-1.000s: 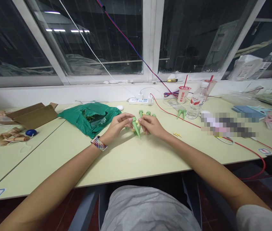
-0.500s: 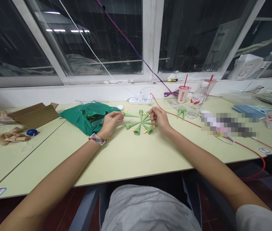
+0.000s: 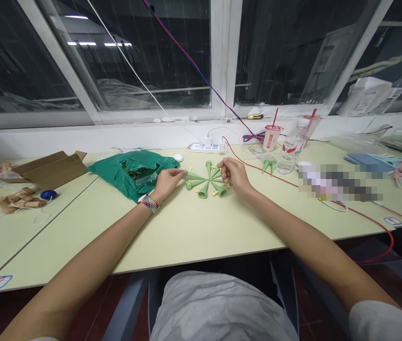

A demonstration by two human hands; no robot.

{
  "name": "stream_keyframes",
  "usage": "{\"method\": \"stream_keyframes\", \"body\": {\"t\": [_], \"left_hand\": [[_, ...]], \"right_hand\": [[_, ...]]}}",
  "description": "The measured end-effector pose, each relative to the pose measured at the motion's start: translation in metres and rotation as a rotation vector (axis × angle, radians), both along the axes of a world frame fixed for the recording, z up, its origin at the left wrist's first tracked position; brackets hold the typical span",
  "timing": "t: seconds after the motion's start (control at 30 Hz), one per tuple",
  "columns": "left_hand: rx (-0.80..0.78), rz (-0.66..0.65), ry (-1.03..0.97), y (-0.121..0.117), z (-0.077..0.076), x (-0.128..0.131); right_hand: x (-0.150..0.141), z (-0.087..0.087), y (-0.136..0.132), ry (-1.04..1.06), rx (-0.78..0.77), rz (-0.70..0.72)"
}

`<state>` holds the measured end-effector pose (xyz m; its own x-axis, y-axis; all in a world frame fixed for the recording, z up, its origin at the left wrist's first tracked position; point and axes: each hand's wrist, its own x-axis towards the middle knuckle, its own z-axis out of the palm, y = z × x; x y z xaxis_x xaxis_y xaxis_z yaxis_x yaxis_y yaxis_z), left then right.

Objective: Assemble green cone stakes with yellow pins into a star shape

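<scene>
Several green cone-shaped spikes (image 3: pixel 204 182) with small yellow ends lie fanned out like a star on the pale green table (image 3: pixel 201 227). My left hand (image 3: pixel 167 181) pinches the wide end of the leftmost green spike (image 3: pixel 193 175), which lies flat and points toward the centre of the fan. My right hand (image 3: pixel 232 174) rests at the right side of the fan, fingers curled onto a spike there. A patterned band sits on my left wrist.
A crumpled green plastic bag (image 3: pixel 131 171) lies left of the fan. Two more green spikes (image 3: pixel 269 166), a water bottle (image 3: pixel 292 149), a paper cup (image 3: pixel 270 138) and a power strip (image 3: pixel 208 148) stand behind. A red cable (image 3: pixel 364 220) runs right. A cardboard box (image 3: pixel 49 168) sits far left.
A second ago both hands held one spike just above the table. They moved back and apart to the fan, and the left hand's spike now lies closer in among the others.
</scene>
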<state>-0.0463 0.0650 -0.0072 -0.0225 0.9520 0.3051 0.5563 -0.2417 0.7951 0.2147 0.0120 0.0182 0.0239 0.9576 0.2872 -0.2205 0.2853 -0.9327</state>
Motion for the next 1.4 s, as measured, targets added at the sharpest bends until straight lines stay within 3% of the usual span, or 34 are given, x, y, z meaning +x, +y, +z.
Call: {"method": "stream_keyframes", "body": {"t": [0.2, 0.53, 1.03, 1.13, 1.23, 1.3, 1.4], "left_hand": [[-0.012, -0.016, 0.143, 0.002, 0.001, 0.001], [-0.028, -0.014, 0.216, 0.005, 0.001, 0.002], [-0.002, -0.022, 0.154, 0.008, -0.001, 0.002], [-0.001, -0.033, 0.129, 0.010, -0.003, 0.000], [-0.018, -0.042, 0.048, 0.012, -0.005, -0.003], [-0.029, -0.039, -0.004, 0.014, -0.006, -0.004], [-0.023, -0.028, -0.049, 0.016, -0.007, -0.006]], "right_hand": [[-0.001, 0.000, 0.000, -0.009, -0.006, 0.007], [-0.001, -0.001, 0.001, -0.001, -0.023, 0.009], [0.003, -0.003, 0.007, -0.051, -0.014, -0.025], [0.016, -0.003, 0.014, -0.312, 0.078, -0.187], [0.040, -0.003, 0.023, -0.918, 0.193, -0.500], [0.060, -0.004, 0.030, -1.262, 0.114, -0.671], [0.088, -0.010, 0.041, -1.500, -0.132, -0.759]]}}
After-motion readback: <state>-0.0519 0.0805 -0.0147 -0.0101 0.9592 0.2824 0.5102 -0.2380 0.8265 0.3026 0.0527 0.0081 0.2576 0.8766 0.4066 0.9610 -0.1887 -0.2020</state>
